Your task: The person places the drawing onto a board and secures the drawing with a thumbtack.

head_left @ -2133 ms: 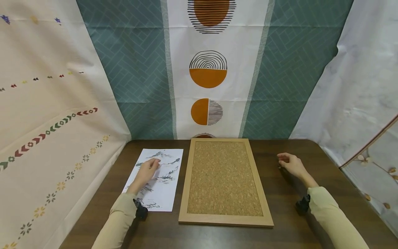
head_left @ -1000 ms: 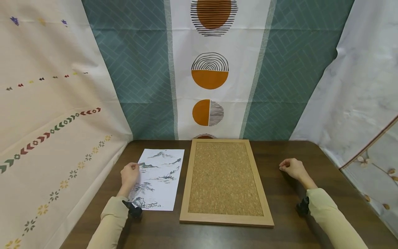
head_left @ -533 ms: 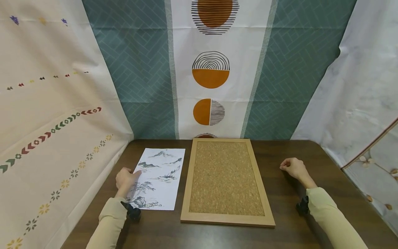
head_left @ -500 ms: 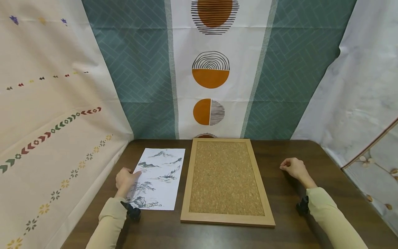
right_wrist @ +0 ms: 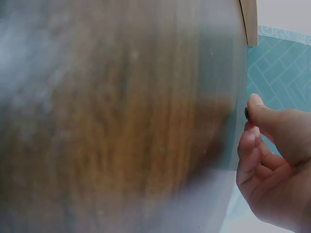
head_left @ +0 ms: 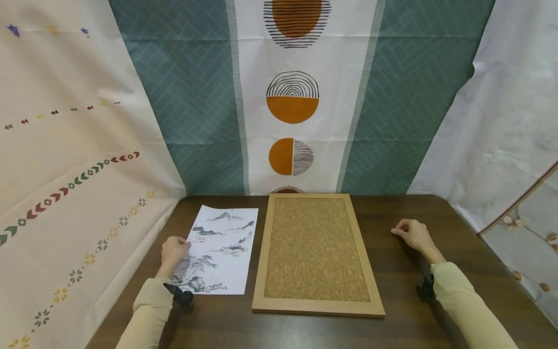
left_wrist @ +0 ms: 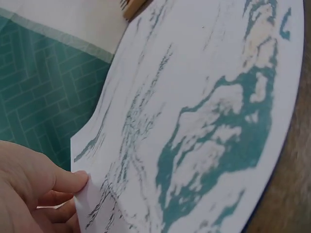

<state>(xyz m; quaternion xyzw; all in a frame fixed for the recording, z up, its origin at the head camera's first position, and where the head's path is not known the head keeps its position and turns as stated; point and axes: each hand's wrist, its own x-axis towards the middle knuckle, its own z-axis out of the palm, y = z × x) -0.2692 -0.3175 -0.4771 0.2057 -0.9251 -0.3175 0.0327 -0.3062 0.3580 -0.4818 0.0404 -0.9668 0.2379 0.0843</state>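
A white sheet of paper (head_left: 222,247) printed with an ink landscape lies left of the cork board. My left hand (head_left: 174,249) pinches its left edge, the thumb on the printed face, as the left wrist view (left_wrist: 41,182) shows. That edge is bent up a little, and the far left corner stands raised. Right of the board, my right hand (head_left: 413,233) is held over the table with thumb and fingers together. In the right wrist view, a small dark round piece (right_wrist: 247,113) shows between the right thumb and fingertips; most of it is hidden.
The wood-framed cork board (head_left: 316,252) lies flat at the middle of the dark wooden table (head_left: 218,325). Patterned cloths hang around the table: a green and white one (head_left: 200,97) behind, a cream one (head_left: 65,145) at left, a pale one (head_left: 501,121) at right.
My left hand has moved from over the paper's middle to its left edge and taken hold, and that edge has risen slightly. The right hand has sunk a little, its fingers closer together.
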